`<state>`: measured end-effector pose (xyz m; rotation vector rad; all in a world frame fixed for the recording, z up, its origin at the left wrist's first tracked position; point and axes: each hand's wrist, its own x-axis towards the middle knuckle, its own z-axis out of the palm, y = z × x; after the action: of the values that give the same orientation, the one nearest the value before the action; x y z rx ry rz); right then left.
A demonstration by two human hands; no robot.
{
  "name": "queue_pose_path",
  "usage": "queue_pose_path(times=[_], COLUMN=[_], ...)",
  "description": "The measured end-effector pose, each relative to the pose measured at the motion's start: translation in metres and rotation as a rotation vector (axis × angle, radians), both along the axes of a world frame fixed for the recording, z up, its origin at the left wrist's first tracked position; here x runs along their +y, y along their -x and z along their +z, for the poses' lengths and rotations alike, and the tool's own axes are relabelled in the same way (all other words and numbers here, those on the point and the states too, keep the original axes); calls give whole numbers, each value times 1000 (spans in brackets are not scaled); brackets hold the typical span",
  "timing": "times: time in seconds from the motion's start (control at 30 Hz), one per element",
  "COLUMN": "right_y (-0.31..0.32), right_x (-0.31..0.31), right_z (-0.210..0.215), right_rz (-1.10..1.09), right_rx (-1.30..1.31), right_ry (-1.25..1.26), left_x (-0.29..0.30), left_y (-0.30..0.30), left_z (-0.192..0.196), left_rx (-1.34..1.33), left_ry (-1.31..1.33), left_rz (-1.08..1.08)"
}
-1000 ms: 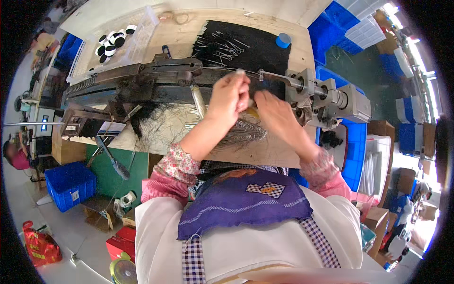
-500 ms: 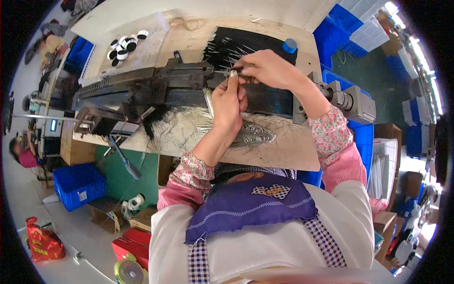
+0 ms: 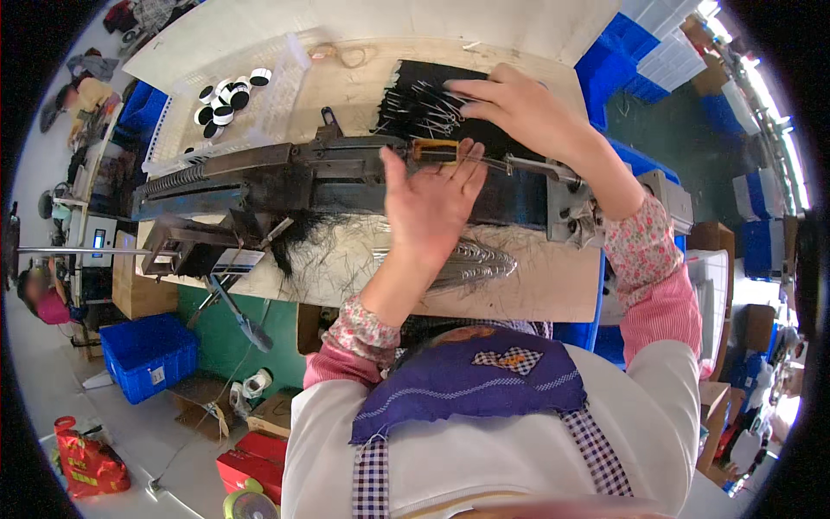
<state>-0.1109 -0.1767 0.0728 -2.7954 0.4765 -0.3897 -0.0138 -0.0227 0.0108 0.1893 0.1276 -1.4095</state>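
My left hand (image 3: 430, 201) lies flat with fingers spread against the front of a long dark metal machine (image 3: 285, 177), just below a small yellow-framed part (image 3: 435, 150) on its top. My right hand (image 3: 516, 105) reaches over the machine, fingers curled down onto a pile of thin metal wire pieces (image 3: 425, 102) lying on a black mat (image 3: 406, 82); whether it grips any is hidden. A second bundle of metal wire pieces (image 3: 471, 261) lies on the wooden bench (image 3: 536, 294) in front of the machine, beside a tuft of black fibres (image 3: 298, 238).
A white tray (image 3: 277, 86) with black-and-white round caps (image 3: 226, 97) sits at the back left. Blue crates (image 3: 138, 353) stand on the floor at left and right. Another person (image 3: 39, 294) sits at the far left. Cardboard boxes and red packages lie below the bench.
My right hand moved from the machine's top back to the wire pile on the black mat. My left hand opened flat against the machine front.
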Motion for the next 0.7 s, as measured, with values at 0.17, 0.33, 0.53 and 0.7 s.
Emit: queue_pose_path(times=[0.17,0.33,0.53,0.7], right_y=[4,1,-7,-4], right_x=[59,35,37,32], right_z=[-14,-16,-20,-17], right_rz=[88,-45,4,60], right_rx=[-131,-268,-222,-218], right_ry=[206,-187,-55,42], left_x=[4,13,13,12], left_y=[-10,0,4,-2], left_z=[-32,-11,-13,-6], left_rx=[275,-99,-215,-247], left_ry=[526,95,85,96], left_rz=[-79,108,149,146])
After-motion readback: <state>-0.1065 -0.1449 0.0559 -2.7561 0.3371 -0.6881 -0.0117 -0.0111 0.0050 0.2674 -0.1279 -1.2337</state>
